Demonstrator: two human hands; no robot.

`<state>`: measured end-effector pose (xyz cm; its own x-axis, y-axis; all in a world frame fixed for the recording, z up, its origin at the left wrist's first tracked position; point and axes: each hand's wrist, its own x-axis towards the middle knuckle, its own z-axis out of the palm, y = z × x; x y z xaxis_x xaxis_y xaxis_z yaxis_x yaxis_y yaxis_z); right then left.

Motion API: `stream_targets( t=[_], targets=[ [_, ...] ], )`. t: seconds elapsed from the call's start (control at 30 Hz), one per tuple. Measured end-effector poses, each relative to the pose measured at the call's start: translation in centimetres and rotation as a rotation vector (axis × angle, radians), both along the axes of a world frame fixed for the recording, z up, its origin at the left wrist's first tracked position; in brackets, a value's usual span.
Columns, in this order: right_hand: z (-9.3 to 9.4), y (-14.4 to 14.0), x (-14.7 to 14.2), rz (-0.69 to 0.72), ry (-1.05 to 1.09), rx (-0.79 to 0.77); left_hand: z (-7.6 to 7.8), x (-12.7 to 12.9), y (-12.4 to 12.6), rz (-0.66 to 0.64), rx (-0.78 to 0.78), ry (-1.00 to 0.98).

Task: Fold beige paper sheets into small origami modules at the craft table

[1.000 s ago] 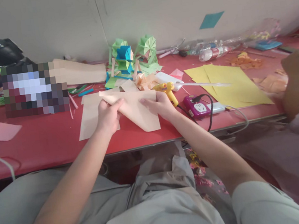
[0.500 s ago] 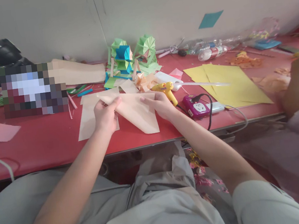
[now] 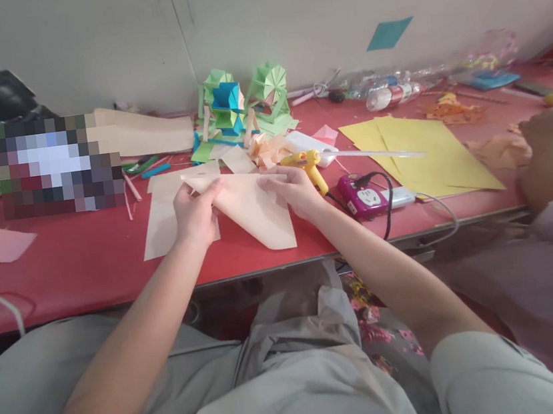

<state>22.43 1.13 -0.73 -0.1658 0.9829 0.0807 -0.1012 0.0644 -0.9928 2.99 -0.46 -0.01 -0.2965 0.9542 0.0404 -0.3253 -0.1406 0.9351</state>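
A cream sheet of paper [image 3: 257, 213] is held up between my two hands, bent or folded over along its left side. My left hand [image 3: 197, 215] pinches its left edge, the thumb lying on top. At the upper right edge my right hand [image 3: 297, 192] grips the same sheet, thumb on top and fingers hidden behind. Beneath lies another cream sheet [image 3: 159, 214] on the red table [image 3: 87, 270]. Just beyond my right hand rests a yellow glue gun [image 3: 313, 170] with a clear glue stick in its back.
A purple power strip [image 3: 363, 197] with cables sits right of my hands, before yellow sheets [image 3: 426, 155]. Folded green and blue paper models [image 3: 229, 109] stand by the wall. Plastic bottles [image 3: 394, 95] lie behind. Another person's arm [image 3: 552, 153] rests at the right.
Both hands keep their grip on the cream paper, whose lower corner has dropped very slightly. At the right, the other person's arm has shifted a little.
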Motion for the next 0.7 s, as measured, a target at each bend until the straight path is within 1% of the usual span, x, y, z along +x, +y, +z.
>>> stream_targets(
  t=[0.2, 0.37, 0.6, 0.7],
  targets=[
    [-0.28, 0.21, 0.10, 0.007, -0.008, -0.008, 0.05, 0.19, -0.04, 0.009, 0.014, -0.009],
    [-0.12, 0.12, 0.10, 0.031, 0.008, -0.005, 0.07, 0.21, -0.07, 0.030, 0.006, -0.033],
    [0.08, 0.06, 0.01, 0.038, 0.064, -0.055, 0.24, 0.37, -0.29, -0.004, 0.020, -0.017],
    [0.08, 0.08, -0.10, 0.020, 0.061, -0.078, 0.32, 0.63, -0.40, -0.007, 0.037, -0.029]
  ],
)
